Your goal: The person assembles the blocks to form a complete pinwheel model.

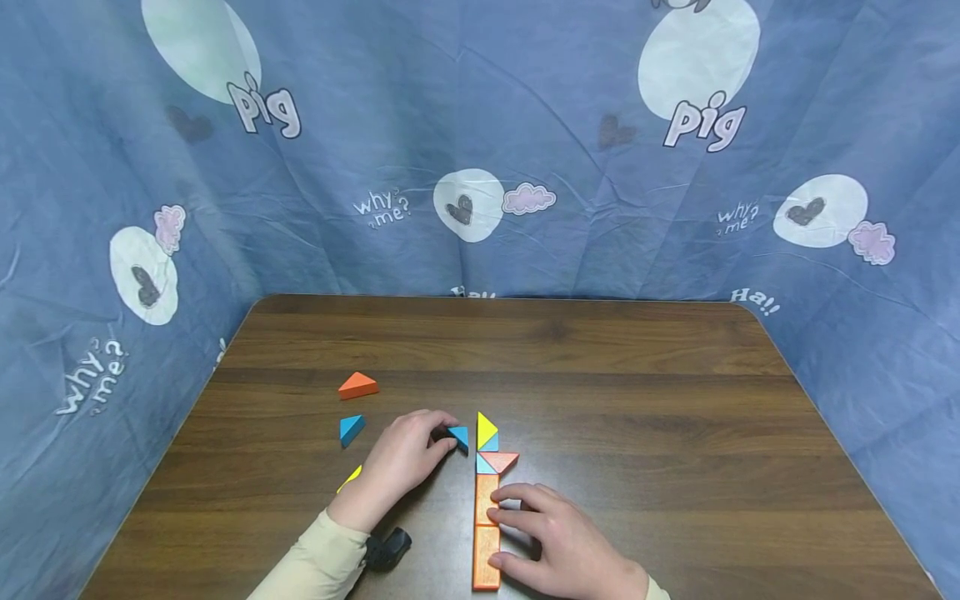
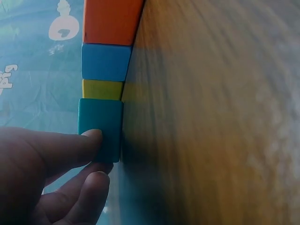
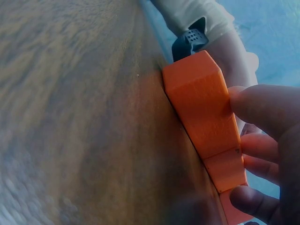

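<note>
We are holding a blue triangular block [image 1: 462,437] just left of the far end of a line of blocks, a narrow gap showing between them in the head view. We are, in our judgement, fitting this piece alongside the yellow triangle [image 1: 486,427] and the pale blue piece [image 1: 491,444] below it. The next move is probably calling for a small slide to the right, with the edge squared up before letting go; pushing too hard would be risking a shift in the neighbours.

We are pinching the block between the thumb and fingers of our left hand [image 1: 408,446], the fingers closed down to its width. With our right hand [image 1: 558,529] we are gripping nothing: its fingers are spreading apart, and the fingertips are touching the right side of the far orange block [image 1: 487,492] and the near orange block [image 1: 486,562], seemingly steadying them.

Between these and the yellow triangle, a second pale blue piece [image 1: 483,466] and a pinkish triangle [image 1: 501,460] are lying side by side. Farther left, an orange triangle [image 1: 358,386], a loose blue triangle [image 1: 350,429] and a partly hidden yellow piece [image 1: 352,477] are waiting on the wooden table [image 1: 637,400].
</note>
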### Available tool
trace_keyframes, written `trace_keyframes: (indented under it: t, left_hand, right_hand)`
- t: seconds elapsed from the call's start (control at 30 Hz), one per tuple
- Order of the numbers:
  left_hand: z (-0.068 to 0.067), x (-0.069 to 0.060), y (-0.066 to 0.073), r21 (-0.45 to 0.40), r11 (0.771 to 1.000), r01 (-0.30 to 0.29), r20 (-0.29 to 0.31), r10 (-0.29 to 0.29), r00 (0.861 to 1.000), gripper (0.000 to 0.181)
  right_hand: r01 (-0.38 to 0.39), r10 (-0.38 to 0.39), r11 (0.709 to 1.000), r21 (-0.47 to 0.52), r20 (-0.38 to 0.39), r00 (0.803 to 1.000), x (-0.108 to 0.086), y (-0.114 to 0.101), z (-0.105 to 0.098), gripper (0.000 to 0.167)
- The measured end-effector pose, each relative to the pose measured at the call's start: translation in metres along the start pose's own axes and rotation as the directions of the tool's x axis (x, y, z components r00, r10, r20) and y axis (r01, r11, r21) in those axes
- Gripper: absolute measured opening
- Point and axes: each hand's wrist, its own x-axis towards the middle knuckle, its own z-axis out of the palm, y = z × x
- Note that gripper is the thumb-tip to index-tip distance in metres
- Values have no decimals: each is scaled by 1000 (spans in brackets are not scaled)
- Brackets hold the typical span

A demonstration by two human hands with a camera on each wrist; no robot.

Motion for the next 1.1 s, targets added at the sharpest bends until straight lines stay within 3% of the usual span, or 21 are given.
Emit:
trace_keyframes:
  t: [1.1]
  left_hand:
    - [6,5,4,-33,998,-55,30,56,998,19]
  right_hand:
    - [17,-17,1000,8,-26,1000,0,1,1,36]
